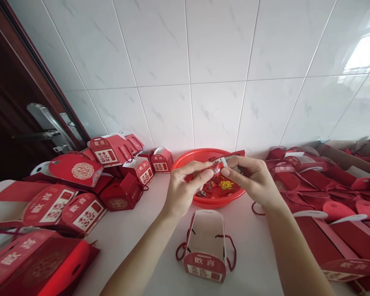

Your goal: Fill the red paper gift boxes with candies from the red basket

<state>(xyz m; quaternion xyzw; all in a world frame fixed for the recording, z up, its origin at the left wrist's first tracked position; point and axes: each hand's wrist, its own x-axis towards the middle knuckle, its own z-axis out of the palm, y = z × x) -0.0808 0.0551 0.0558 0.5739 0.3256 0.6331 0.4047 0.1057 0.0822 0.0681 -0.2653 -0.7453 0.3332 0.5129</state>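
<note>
Red plastic basket (217, 201), round with a perforated wall, standing on a white surface (160, 234) near pale tiles (160, 49). Inside it lie small wrapped packets (230, 187), some of them red with yellow lettering. Above the basket's contents, a small red-and-white wrapped piece (217, 166) is held between the two hands: the left hand (183, 187) pinches it between thumb and forefinger from one side, and the right hand (257, 179) does likewise from the other. The remaining fingers of both hands are bent. Between the forearms, nearer the viewer than the basket, stands an open gift box (205, 263), its red end panel facing the viewer, pale inside, with a dark red cord (232, 253) looped at each side. Assembled red boxes (89, 211) are grouped at left, several piled on others, beside a dark door (6, 82) with a metal handle (49, 127). Further red boxes (314, 181) lie closely packed at right.
</note>
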